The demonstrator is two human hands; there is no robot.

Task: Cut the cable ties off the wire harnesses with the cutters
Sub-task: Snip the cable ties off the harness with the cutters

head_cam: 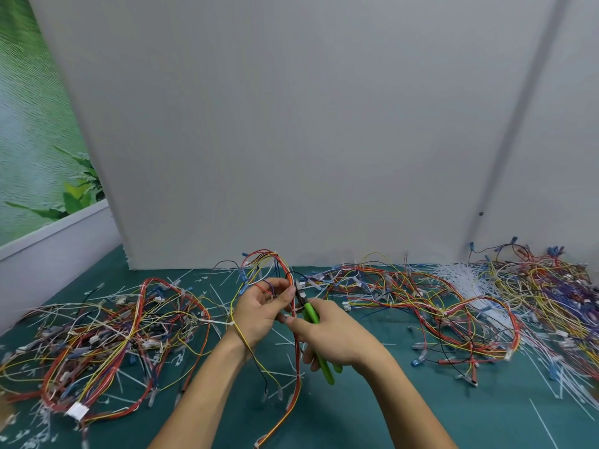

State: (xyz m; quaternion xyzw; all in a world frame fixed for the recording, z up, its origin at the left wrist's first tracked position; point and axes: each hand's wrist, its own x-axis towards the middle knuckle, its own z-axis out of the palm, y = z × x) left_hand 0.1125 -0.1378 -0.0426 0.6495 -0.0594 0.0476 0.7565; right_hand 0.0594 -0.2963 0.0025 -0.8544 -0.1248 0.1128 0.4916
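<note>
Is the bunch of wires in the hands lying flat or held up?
Held up: the left hand grips the wire harness, whose loop arches above it while its tail hangs down.

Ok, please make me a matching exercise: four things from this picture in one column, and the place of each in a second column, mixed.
1 green cutters
2 raised wire harness
3 white tie bundle
4 leaf picture

A lying on the table, right rear
B gripped in the right hand
C far left, behind the table
D held by the left hand

Pairs: 1-B, 2-D, 3-A, 4-C
</note>
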